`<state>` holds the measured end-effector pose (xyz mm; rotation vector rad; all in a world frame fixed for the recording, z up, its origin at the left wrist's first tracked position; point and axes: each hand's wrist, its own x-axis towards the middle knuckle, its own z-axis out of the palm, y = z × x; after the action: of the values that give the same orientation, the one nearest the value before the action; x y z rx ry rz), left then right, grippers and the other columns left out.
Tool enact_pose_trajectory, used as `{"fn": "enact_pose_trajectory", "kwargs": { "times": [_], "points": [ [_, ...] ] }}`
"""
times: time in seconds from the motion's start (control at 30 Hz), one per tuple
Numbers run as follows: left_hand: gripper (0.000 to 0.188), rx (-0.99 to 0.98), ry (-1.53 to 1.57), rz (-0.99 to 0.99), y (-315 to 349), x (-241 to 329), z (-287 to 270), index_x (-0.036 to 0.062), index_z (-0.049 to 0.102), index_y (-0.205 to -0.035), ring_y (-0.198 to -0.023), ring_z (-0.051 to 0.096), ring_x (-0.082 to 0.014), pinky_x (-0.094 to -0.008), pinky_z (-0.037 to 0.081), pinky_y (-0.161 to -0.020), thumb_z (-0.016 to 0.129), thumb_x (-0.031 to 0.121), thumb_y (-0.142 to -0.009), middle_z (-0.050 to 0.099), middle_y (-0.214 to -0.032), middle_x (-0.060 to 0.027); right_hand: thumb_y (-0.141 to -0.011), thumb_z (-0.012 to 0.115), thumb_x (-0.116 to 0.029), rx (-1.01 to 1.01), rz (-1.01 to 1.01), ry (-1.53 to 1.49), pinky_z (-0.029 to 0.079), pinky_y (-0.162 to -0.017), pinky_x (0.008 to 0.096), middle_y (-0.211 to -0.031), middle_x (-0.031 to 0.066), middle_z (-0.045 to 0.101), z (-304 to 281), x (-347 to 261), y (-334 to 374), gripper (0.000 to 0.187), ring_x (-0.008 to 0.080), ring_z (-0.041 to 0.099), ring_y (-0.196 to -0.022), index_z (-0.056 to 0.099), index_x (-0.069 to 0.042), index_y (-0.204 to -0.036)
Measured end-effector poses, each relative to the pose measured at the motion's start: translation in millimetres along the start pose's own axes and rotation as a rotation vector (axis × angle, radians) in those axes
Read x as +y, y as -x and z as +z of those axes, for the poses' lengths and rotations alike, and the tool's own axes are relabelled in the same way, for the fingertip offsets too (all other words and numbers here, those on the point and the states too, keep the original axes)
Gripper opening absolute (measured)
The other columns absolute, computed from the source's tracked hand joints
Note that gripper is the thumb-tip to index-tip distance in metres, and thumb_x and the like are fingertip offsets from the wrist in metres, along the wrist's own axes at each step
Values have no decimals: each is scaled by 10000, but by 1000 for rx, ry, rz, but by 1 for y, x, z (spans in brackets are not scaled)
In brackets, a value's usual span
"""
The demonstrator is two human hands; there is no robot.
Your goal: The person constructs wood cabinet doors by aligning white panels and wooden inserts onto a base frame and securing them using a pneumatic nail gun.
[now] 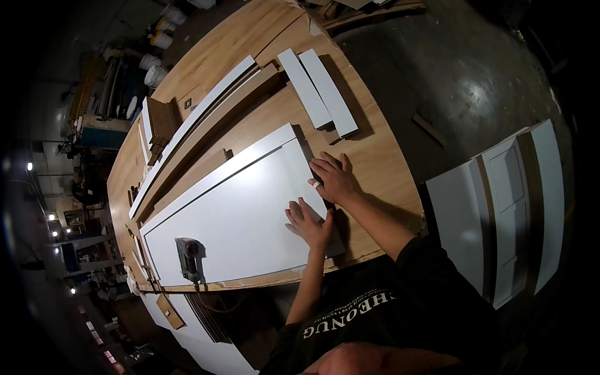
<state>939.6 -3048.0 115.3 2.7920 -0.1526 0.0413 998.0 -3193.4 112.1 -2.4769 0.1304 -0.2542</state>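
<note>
A large white panel [231,219] with a raised strip along its far edge lies on the wooden worktable. My left hand [309,226] rests on the panel near its right end, fingers spread and holding nothing. At that right end my right hand [335,180] reaches over the edge, its fingers stretched out and apart; a ring shows on one finger. Whether its fingertips press on the panel's edge I cannot tell. A dark nail gun [188,257] sits on the panel's near left part, with a hose running off the table's front edge.
Two short white boards [315,94] lie beyond my right hand. Past the panel runs a long white board [194,134] beside brown strips. A stack of brown-edged pieces [161,122] stands at the far left. White panels [509,219] lean on the right, off the worktable [387,169].
</note>
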Motion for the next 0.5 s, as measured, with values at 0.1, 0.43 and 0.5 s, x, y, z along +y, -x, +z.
{"fn": "enact_pose_trajectory", "kwargs": {
  "times": [0.1, 0.43, 0.5],
  "points": [
    [980, -17, 7, -30, -2, 9, -3, 91, 313, -1443, -1379, 126, -484, -711, 132, -1006, 712, 564, -682, 230, -1490, -221, -885, 554, -352, -19, 29, -90, 84, -1096, 582, -1367, 3, 494, 5, 4, -2, 445, 190, 305, -1369, 571, -109, -1257],
    [989, -44, -11, -95, -3, 9, 4, 118, 289, -1456, -1385, 121, -473, -699, 131, -1027, 760, 474, -662, 202, -1517, -193, -866, 569, -320, -195, 36, -80, 51, -1089, 610, -1477, 16, 363, -10, 2, -5, 429, 208, 200, -1414, 587, -95, -1232],
    [991, -51, -13, -107, -3, 8, 6, 120, 285, -1458, -1389, 117, -468, -698, 125, -1031, 766, 449, -656, 199, -1519, -190, -870, 568, -326, -224, 34, -81, 52, -1090, 610, -1484, 17, 352, -13, 3, -6, 448, 212, 188, -1418, 571, -95, -1254]
  ]
}}
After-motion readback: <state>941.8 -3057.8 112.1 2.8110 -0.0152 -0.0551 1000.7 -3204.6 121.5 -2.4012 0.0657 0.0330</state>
